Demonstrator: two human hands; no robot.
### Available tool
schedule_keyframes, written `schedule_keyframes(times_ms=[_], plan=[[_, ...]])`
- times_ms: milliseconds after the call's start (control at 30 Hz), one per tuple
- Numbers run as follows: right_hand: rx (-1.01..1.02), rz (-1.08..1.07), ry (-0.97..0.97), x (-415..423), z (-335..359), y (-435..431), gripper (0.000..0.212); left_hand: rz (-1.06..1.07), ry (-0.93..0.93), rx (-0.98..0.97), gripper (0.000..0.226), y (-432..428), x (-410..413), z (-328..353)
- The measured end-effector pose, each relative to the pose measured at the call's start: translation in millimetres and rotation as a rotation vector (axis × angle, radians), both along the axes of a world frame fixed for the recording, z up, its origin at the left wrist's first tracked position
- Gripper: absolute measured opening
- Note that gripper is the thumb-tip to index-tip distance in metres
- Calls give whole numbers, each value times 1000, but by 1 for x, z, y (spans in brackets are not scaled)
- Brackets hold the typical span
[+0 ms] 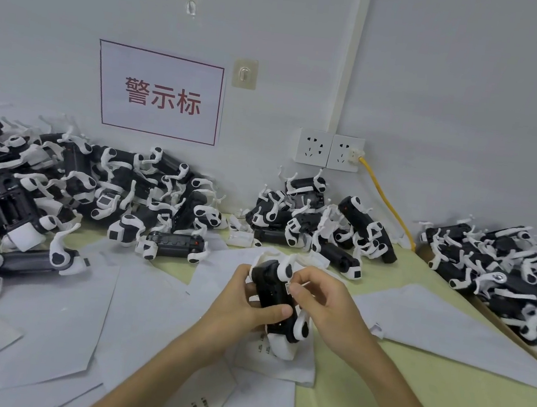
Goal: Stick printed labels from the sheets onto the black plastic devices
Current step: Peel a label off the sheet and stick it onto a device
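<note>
Holding device point(275, 292) LH point(241, 305), pinching label point(288, 287) RH point(322, 306)

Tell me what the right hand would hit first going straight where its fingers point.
Probably the black device gripped by the left hand; the label pinched in the right hand leads.

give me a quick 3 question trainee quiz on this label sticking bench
1. True or false: the left hand grips the black device.
2. What does the right hand pinch? A a label, B a pen, C a cable.
3. Fill in: the yellow cable is plugged into the ___ of the two wall sockets.
Key: 1 true; 2 A; 3 right.
</note>
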State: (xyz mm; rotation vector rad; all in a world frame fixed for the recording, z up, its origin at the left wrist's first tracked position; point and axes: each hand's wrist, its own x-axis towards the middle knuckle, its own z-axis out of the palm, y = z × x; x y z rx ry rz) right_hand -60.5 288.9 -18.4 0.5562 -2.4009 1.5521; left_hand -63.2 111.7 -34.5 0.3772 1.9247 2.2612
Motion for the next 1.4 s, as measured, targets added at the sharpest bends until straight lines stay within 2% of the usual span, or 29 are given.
schedule_keyframes(times_ms=[533,733,900,1033,1133,1267,1400], plan=[[-37,-45,0,-2,-3,-3,14,9,33,-21,52,0,3,1],[-171,-48,-75,-2,-2,-2,17,4,68,-68,54,0,4,0],[-301,-67,-134,0,0,1,31,-17,86,-83,54,-1,5,0],[-263,-5,-141,1,2,2,17,-27,97,-110,50,-2,5,0],[-234,41,-105,2,3,1,24,-45,104,-101,50,-3,6,1],[-278,28,-76,1,2,1,21,-52,108,-90,50,-3,7,2],[-324,35,-113,-1,0,1,24,-79,119,-112,50,-4,7,1]])
